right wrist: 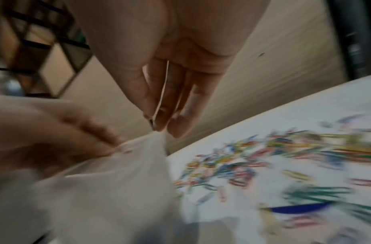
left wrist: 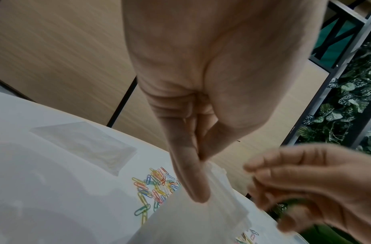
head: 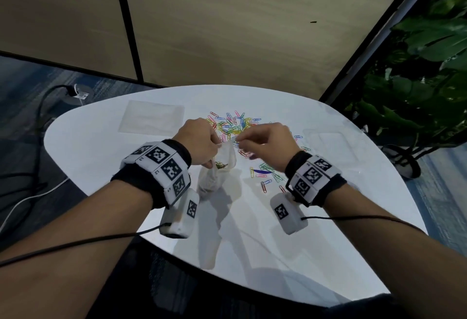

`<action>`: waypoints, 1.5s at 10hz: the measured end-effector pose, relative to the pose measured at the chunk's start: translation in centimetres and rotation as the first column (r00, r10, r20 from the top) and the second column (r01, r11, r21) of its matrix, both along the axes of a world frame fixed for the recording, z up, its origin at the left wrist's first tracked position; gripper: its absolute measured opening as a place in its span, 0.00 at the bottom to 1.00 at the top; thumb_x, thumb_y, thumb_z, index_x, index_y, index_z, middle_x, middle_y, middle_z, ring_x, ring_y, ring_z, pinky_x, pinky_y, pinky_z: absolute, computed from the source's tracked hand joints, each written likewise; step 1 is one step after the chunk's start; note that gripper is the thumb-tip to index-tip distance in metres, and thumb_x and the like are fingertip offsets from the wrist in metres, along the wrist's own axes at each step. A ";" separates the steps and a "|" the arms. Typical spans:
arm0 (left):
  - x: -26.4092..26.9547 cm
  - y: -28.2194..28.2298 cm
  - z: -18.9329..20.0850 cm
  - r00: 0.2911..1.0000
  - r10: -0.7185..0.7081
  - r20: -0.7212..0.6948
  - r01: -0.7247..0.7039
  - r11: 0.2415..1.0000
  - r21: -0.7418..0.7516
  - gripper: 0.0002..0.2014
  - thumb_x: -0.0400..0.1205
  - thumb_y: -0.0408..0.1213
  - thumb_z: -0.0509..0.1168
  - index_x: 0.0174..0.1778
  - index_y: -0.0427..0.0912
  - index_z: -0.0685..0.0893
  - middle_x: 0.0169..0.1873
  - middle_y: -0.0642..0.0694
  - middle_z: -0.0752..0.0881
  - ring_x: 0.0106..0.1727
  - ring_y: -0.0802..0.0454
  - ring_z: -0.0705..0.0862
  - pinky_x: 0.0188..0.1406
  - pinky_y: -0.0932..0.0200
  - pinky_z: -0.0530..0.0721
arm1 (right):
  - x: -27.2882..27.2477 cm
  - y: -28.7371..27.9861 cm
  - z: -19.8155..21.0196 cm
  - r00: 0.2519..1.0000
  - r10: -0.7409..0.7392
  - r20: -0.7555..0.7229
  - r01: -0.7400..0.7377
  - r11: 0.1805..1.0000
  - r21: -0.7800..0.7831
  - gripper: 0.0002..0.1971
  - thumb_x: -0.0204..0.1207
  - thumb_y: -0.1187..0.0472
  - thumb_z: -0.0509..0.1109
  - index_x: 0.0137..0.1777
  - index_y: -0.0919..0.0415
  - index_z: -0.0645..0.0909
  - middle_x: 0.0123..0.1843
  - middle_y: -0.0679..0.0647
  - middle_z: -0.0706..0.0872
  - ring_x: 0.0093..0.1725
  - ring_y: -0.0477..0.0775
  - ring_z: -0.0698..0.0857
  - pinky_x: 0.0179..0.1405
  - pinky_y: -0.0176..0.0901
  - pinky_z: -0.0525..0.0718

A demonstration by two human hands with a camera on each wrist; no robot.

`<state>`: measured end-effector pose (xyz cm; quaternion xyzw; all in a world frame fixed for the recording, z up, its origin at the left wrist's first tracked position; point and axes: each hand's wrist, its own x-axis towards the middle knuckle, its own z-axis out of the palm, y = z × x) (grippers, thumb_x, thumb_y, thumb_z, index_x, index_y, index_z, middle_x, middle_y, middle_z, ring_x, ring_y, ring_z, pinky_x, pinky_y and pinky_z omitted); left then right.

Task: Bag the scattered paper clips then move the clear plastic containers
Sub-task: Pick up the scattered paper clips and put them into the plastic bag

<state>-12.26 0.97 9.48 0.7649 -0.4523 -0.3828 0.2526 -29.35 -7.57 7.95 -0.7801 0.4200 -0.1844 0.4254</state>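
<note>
A clear plastic bag [head: 219,167] hangs over the white table [head: 101,146] with a few paper clips in it. My left hand [head: 214,147] pinches one side of the bag's rim between thumb and fingers [left wrist: 188,173]. My right hand [head: 238,141] pinches the opposite side of the rim [right wrist: 156,123], so the mouth is held apart. Coloured paper clips [head: 231,124] lie scattered just beyond both hands, and more clips [head: 265,174] lie under my right wrist. A faint clear plastic container [head: 328,141] rests flat on the table to the right.
A second clear bag [head: 151,119] lies flat at the table's far left. A cable and floor socket [head: 75,92] are on the carpet to the left. Leafy plants [head: 417,78] stand past the right edge, and a beige partition wall is behind the table.
</note>
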 end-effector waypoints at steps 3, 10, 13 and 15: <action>0.3 0.4 0.6 0.999 -0.017 0.035 0.017 1.000 0.015 0.12 0.83 0.23 0.61 0.50 0.37 0.90 0.30 0.46 0.87 0.37 0.41 0.94 0.49 0.47 0.94 | -8.8 -1.4 -9.4 0.647 -0.189 -0.738 0.506 0.831 0.231 0.78 0.38 0.42 0.91 0.84 0.58 0.44 0.70 0.63 0.80 0.64 0.63 0.84 0.59 0.56 0.87; 0.9 0.1 -0.3 0.997 -0.041 0.064 0.041 0.999 0.015 0.13 0.82 0.23 0.61 0.50 0.35 0.91 0.32 0.50 0.85 0.32 0.44 0.93 0.46 0.46 0.94 | -5.0 -8.9 -12.0 0.654 -0.521 -0.548 0.596 0.802 -0.051 0.22 0.75 0.51 0.74 0.64 0.66 0.81 0.65 0.64 0.84 0.58 0.64 0.84 0.53 0.47 0.80; 0.4 -0.1 -0.3 0.995 -0.059 0.084 0.057 0.998 0.024 0.15 0.81 0.21 0.60 0.49 0.36 0.91 0.31 0.50 0.84 0.34 0.42 0.94 0.47 0.46 0.94 | -5.2 -9.2 -11.8 0.508 -0.352 -0.786 0.175 0.936 -0.305 0.12 0.80 0.59 0.63 0.59 0.58 0.82 0.64 0.57 0.79 0.65 0.65 0.78 0.64 0.53 0.79; 0.2 0.0 -0.2 0.995 -0.059 0.084 0.058 0.998 0.024 0.14 0.81 0.22 0.59 0.50 0.37 0.91 0.31 0.50 0.84 0.34 0.43 0.94 0.48 0.46 0.94 | -5.2 -10.5 -11.2 0.532 -0.379 -0.757 0.253 0.925 -0.285 0.10 0.78 0.60 0.68 0.39 0.64 0.85 0.35 0.58 0.85 0.29 0.54 0.79 0.28 0.36 0.81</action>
